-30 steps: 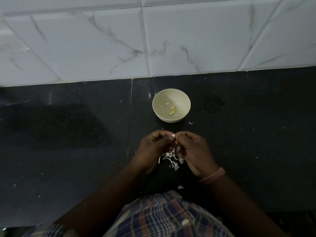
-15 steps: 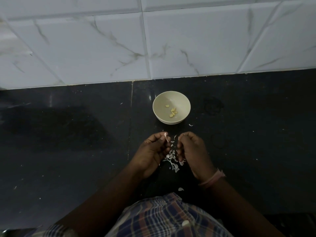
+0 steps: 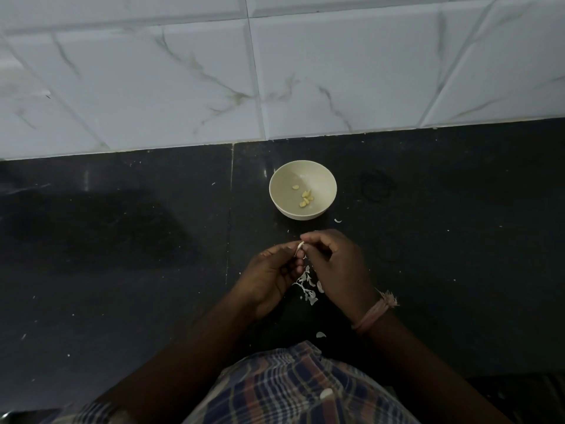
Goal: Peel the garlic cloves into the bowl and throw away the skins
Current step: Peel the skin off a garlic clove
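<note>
Both hands are meeting just before the bowl [image 3: 302, 191]: the left hand [image 3: 272, 276] is pinching a small garlic clove [image 3: 300, 246], the right hand [image 3: 336, 264] is nipping its papery skin, which likely is tearing easily, while the clove looks light and slippery

black counter [image 3: 122, 270], marbled, perhaps tiled, wall [image 3: 336, 71]

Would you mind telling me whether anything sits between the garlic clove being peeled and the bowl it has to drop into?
Nothing visible does. The garlic clove is pinched between the left hand and right hand, just in front of the bowl. Only bare dark countertop with a few stray skin flecks lies between; the bowl is open-topped.
</note>
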The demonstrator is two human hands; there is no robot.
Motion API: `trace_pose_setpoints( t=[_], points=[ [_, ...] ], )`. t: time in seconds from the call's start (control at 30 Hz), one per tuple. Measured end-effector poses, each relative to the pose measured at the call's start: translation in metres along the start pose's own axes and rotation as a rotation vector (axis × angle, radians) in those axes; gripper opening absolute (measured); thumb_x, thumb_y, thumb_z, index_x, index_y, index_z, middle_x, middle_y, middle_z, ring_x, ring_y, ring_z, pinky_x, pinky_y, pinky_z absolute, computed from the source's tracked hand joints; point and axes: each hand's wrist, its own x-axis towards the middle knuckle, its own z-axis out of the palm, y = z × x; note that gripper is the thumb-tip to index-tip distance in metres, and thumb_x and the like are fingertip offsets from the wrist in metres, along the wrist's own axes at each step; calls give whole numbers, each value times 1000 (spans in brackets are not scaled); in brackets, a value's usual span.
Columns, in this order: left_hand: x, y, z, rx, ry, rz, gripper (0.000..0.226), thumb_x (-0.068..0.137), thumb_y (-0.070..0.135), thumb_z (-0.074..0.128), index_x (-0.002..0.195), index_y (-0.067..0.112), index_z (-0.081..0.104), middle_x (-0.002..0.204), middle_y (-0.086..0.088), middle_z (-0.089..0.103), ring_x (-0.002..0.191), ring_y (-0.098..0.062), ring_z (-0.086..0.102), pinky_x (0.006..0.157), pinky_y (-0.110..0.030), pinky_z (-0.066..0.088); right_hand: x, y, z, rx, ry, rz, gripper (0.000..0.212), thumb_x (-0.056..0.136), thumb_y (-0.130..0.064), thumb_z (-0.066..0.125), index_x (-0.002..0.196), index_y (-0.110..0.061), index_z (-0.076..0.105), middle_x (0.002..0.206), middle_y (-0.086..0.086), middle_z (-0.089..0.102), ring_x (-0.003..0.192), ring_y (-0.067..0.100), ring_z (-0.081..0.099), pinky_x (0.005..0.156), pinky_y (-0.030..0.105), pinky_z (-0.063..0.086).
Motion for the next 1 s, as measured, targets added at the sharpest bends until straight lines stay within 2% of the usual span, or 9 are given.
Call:
trace_pose_setpoints(
  t=[0.17, 0.23, 0.33, 0.43, 0.5, 0.6, 0.73, 0.87, 1.0],
  points=[
    [0, 3, 3, 14, 41, 15, 15, 90, 16, 65, 94, 4, 74, 82, -8, 69, 68, -12, 62, 62, -20, 55, -1, 6, 2, -51, 28, 10, 8, 90, -15, 72, 98, -18, 75, 94, -9, 70, 88, 4, 67, 81, 30, 57],
    [0, 3, 2, 20, 29, 47, 24, 85, 18, 69, 101, 1, 73, 89, -11, 72, 75, -14, 66, 67, -21, 57, -1, 5, 3, 1, 57, 112, 6, 90, -19, 72, 95, -21, 75, 88, -10, 72, 82, 4, 68, 77, 33, 59],
    [0, -1, 2, 44, 20, 114, 30, 83, 8, 70, 111, -3, 68, 106, -20, 73, 93, -24, 73, 78, -27, 59, 0, 2, 5, 101, 49, 208, 5, 91, -22, 71, 94, -22, 75, 80, -7, 74, 72, 7, 70, 72, 38, 60],
    [0, -3, 5, 38, 60, 172, 28, 78, 5, 73, 104, -3, 69, 108, -26, 71, 98, -33, 71, 92, -41, 58, 0, 1, 7, 92, 30, 192, 5, 91, -22, 70, 92, -22, 75, 78, -8, 73, 71, 4, 69, 69, 30, 58],
    [0, -2, 6, 41, 70, 181, 26, 77, 7, 74, 101, -3, 70, 106, -27, 70, 96, -34, 70, 96, -45, 56, 0, 3, 6, 20, 20, 118, 6, 91, -20, 69, 92, -20, 75, 81, -9, 72, 76, 3, 68, 72, 30, 58],
    [-1, 0, 6, 60, 74, 162, 21, 79, 10, 72, 97, -1, 73, 98, -21, 73, 86, -25, 71, 84, -33, 60, 1, 6, 3, -112, 22, -47, 7, 90, -17, 70, 94, -16, 75, 88, -5, 71, 82, 9, 67, 76, 36, 58],
    [1, 1, 10, 44, 98, 91, 10, 92, 1, 64, 95, -2, 73, 84, -13, 72, 69, -14, 68, 65, -21, 57, 2, 8, 0, -231, 11, -200, 10, 90, -11, 69, 98, -12, 74, 92, 2, 68, 84, 15, 65, 76, 38, 55],
    [0, 5, 12, -52, 119, -41, 10, 93, 6, 65, 90, 0, 72, 77, -8, 69, 64, -10, 64, 60, -16, 56, 3, 13, -2, -228, -43, -245, 15, 94, -18, 63, 104, -14, 74, 97, 0, 69, 88, 14, 67, 78, 38, 56],
    [2, 4, 11, -113, 140, -93, 6, 92, 6, 66, 94, 1, 69, 78, -8, 71, 68, -11, 68, 63, -18, 58, 4, 18, -3, -264, -103, -278, 18, 97, -20, 60, 109, -17, 73, 100, -1, 68, 90, 14, 67, 80, 38, 56]
  ],
)
